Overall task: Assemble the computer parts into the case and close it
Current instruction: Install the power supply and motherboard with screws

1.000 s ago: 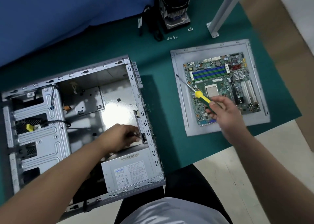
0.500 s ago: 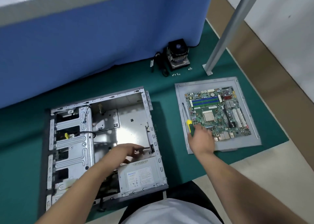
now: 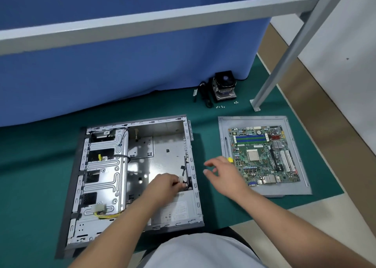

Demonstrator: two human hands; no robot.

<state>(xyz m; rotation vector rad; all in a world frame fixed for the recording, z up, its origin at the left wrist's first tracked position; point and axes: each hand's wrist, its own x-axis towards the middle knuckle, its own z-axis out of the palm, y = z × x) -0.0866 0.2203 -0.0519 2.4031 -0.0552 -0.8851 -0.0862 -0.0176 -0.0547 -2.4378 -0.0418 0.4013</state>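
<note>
Left hand point(image 3: 164, 183) on connector point(image 3: 180, 180)

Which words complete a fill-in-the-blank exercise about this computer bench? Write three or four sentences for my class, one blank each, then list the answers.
1. The motherboard lies on a grey ____, outside the case.
2. The left hand pinches a white ____ inside the case.
3. The screwdriver with the ____ handle lies beside the motherboard; the right hand holds nothing.
4. The cooler stands against the ____ curtain.

Answers: panel; connector; yellow; blue
</note>
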